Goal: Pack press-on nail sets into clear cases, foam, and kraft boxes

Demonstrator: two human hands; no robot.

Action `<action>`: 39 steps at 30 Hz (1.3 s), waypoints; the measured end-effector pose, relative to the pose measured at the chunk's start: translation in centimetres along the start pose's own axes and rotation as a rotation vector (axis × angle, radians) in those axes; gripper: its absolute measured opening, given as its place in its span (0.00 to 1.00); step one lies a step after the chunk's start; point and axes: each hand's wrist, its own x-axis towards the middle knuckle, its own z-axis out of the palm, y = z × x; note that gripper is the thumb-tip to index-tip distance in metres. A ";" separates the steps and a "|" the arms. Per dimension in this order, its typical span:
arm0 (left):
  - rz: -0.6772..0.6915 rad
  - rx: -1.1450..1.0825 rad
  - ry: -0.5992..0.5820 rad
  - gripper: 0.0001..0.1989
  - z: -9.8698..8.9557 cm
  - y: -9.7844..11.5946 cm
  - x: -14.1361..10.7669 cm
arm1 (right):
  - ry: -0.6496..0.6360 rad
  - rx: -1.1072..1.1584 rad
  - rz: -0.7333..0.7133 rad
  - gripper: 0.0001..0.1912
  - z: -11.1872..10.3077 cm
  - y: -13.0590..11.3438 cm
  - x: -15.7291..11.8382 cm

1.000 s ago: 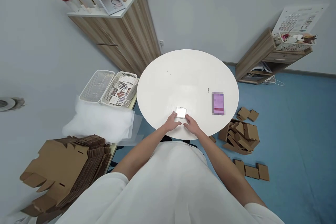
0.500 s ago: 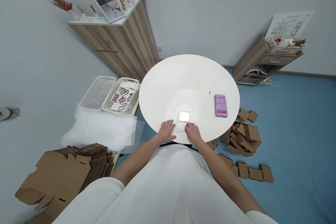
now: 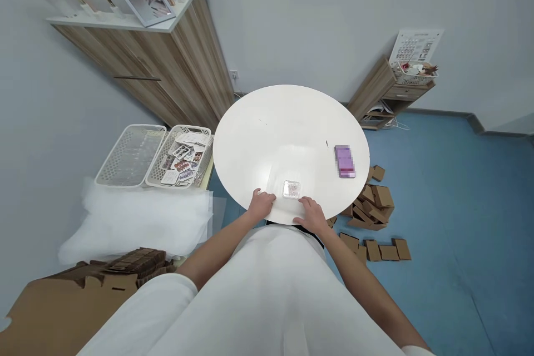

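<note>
A small flat clear case point(image 3: 291, 189) with pinkish contents lies near the front edge of the round white table point(image 3: 292, 117). Left of it, a faint pale edge of a thin translucent sheet point(image 3: 272, 179) shows against the tabletop; its full outline is hard to make out. My left hand point(image 3: 262, 204) is beside the case, fingers curled at this sheet's edge. At the case's lower right corner, my right hand point(image 3: 312, 216) rests with fingers stretched and thumb apart, holding nothing visible. A blurred-out purple item point(image 3: 345, 161) lies on the table's right side.
To the left stand a basket of patterned cards point(image 3: 183, 161) and a basket of clear pieces point(image 3: 131, 156), above white wrapping sheets point(image 3: 137, 222). Flattened cardboard point(image 3: 67, 300) is stacked at lower left. Small cardboard boxes point(image 3: 371, 208) lie on the floor at right.
The view has shifted. The case's top looked bright and white before; now pinkish contents show. My left fingers have curled in, and a pale sheet edge appears beside them. My right hand stays near the case.
</note>
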 end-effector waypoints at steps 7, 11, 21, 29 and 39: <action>-0.167 -0.302 0.077 0.12 -1.7 -1.0 2.5 | 0.066 0.203 0.335 0.15 -0.1 1.4 1.5; -0.279 -0.370 0.141 0.12 -1.6 -1.4 4.4 | 0.087 0.207 0.438 0.15 -0.5 1.6 2.9; -0.196 -0.196 0.183 0.19 -0.4 -1.0 5.3 | 0.171 0.008 0.506 0.14 1.3 1.4 3.9; 0.278 -0.037 0.010 0.19 -0.5 -0.5 5.2 | 0.013 -0.201 0.034 0.21 0.7 0.5 4.2; 0.382 0.352 -0.123 0.22 -0.6 1.2 6.0 | -0.110 -0.204 -0.018 0.21 -0.1 0.2 4.9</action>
